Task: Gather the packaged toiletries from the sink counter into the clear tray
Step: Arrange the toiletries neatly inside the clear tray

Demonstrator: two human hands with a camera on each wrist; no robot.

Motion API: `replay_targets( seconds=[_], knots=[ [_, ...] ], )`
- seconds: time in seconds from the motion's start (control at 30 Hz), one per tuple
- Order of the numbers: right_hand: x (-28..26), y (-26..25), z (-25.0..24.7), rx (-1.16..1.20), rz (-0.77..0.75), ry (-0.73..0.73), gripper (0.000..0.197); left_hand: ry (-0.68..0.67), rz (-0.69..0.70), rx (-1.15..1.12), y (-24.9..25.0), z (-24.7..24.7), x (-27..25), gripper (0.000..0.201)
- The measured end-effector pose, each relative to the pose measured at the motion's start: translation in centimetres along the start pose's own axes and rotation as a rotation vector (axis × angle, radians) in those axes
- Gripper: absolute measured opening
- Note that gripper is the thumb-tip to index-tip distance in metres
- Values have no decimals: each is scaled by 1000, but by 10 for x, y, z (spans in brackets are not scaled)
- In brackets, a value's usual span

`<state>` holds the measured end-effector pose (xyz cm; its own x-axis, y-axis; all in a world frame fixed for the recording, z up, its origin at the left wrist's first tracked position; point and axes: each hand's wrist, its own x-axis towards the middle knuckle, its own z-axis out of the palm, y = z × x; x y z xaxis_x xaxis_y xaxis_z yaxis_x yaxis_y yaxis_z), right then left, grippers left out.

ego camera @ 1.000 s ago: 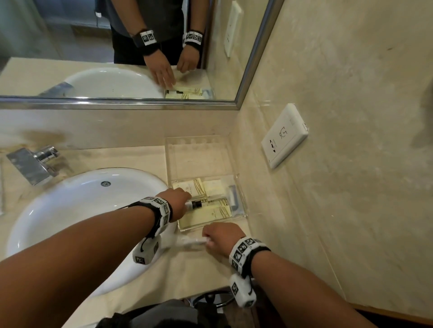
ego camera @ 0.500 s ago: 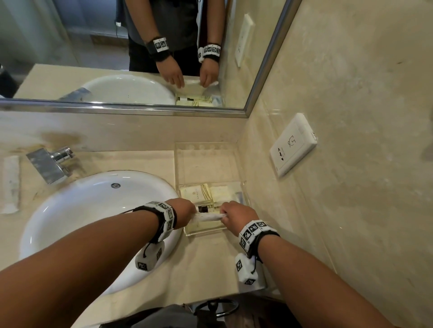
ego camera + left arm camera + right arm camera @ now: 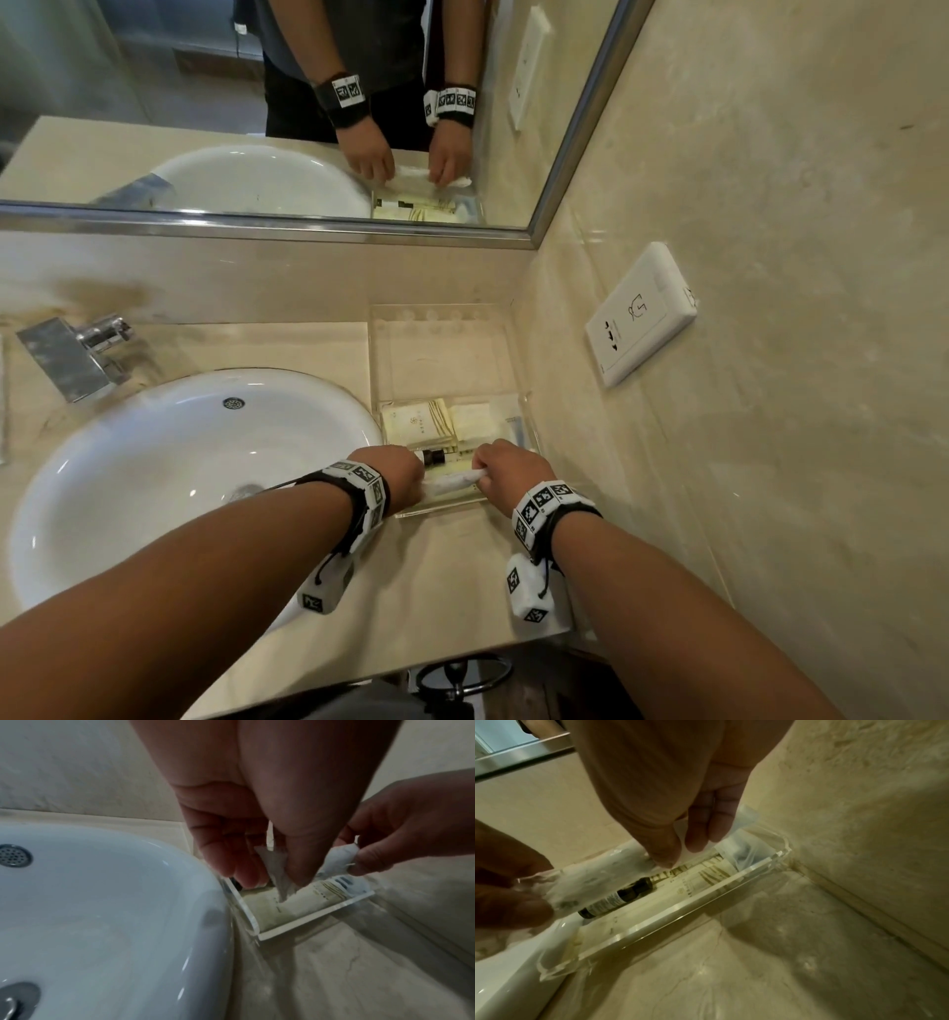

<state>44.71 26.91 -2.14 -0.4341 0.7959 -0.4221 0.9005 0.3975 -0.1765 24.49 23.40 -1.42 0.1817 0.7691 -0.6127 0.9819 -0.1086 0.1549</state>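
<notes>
White plastic-wrapped packet point(image 3: 454, 482) has come off the counter in the last second and is now held over the near end of the clear tray point(image 3: 525, 411). Left hand point(image 3: 395, 480) and right hand point(image 3: 508, 470) each pinch one end. Dark bottle point(image 3: 614, 899) and cream sachets point(image 3: 421, 421) lie beneath. Lowering and release remain.

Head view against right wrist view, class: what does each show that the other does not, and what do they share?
Only the head view shows the sink basin, faucet, wall socket and the mirror.

Only the right wrist view shows the dark bottle's printed label and the tray's near wall edge-on.

Both show the left hand and right hand pinching the white packet over the clear tray.
</notes>
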Motion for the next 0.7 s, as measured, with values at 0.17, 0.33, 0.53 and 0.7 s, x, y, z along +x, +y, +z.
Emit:
replay_targets(
  seconds=[0.17,0.33,0.53,0.7],
  knots=[
    [9,-2,6,-34,14,-63,13,81,40,-28,-3,15,3,32],
    [12,-6,20,-44,76,-69,22,102,62,-89,-3,24,5,34],
    [4,0,30,-1,97,-6,42,39,95,2,-1,23,9,31],
    [1,1,35,-6,113,-66,49,-20,105,107,3,23,9,32]
  ],
)
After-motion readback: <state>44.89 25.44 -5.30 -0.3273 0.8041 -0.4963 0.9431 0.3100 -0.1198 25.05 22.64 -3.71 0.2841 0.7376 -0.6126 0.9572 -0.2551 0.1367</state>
